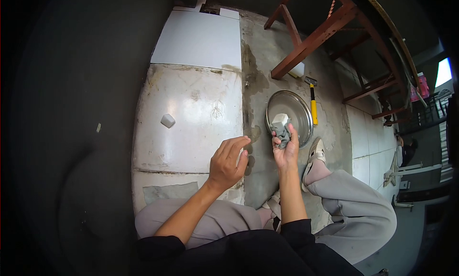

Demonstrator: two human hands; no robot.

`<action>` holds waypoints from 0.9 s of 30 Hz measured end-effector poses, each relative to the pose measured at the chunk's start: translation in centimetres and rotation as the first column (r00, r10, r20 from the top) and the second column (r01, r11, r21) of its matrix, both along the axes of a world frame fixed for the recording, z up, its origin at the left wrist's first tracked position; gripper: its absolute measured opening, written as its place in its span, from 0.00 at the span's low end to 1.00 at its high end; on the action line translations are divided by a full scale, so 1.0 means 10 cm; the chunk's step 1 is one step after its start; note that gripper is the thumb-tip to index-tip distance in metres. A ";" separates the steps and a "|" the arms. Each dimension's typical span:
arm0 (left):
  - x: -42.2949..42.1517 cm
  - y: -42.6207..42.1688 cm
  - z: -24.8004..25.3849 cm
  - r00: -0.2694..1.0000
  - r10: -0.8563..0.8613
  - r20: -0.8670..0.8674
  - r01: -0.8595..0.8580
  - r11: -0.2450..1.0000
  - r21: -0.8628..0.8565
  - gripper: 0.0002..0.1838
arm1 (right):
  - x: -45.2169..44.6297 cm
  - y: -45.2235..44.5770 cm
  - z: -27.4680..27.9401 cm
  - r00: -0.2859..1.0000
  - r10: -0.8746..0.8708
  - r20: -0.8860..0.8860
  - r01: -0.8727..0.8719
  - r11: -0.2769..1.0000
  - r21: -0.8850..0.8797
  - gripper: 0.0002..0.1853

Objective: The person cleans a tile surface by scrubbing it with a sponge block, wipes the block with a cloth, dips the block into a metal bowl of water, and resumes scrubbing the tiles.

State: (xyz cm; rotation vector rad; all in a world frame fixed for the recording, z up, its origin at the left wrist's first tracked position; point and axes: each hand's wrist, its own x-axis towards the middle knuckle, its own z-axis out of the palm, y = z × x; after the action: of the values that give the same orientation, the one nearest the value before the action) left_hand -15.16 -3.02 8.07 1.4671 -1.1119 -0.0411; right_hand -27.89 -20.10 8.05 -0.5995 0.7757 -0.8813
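My right hand [287, 149] is wrapped round a wet grey cloth [282, 135] bunched beneath a white block [280, 118], above the near side of a round metal basin [301, 108]. To its left, my left hand [229, 162] hovers by the edge of the white tiles, its fingers curved and slightly apart, with nothing visible between them. A small white many-sided piece [168, 120] lies on the stained tile [191, 147] at the left. Past the basin, a yellow and black scraper [313, 104] rests on the concrete.
A reddish-brown wooden table frame [311, 49] stands at the upper right. Near its leg is a white block [297, 69]. A clean white tile [196, 37] lies farther off, and a flat grey cloth [169, 192] is beside my knee. A dark wall borders the left.
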 end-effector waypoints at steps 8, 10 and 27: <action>0.21 -0.01 -0.07 0.993 0.108 -0.056 -0.104 0.991 0.080 0.15 | -0.45 -0.77 -0.02 0.487 -0.279 -0.827 -0.391 0.778 -0.493 0.18; 0.26 -0.01 -0.08 0.988 0.132 -0.076 -0.124 0.987 0.102 0.14 | -0.48 -0.88 -0.10 0.321 -0.433 -0.842 -0.599 0.596 -0.535 0.21; 0.47 -0.03 -0.17 0.963 0.233 -0.136 -0.210 0.963 0.167 0.14 | -0.46 -0.99 -0.28 0.264 -0.362 -0.894 -0.736 0.524 -0.429 0.19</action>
State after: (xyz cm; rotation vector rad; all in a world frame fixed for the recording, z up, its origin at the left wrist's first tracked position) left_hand -10.46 -3.29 6.32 1.6881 -0.8283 -0.0819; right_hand -32.51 -30.00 5.22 -2.3183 1.2856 -0.4209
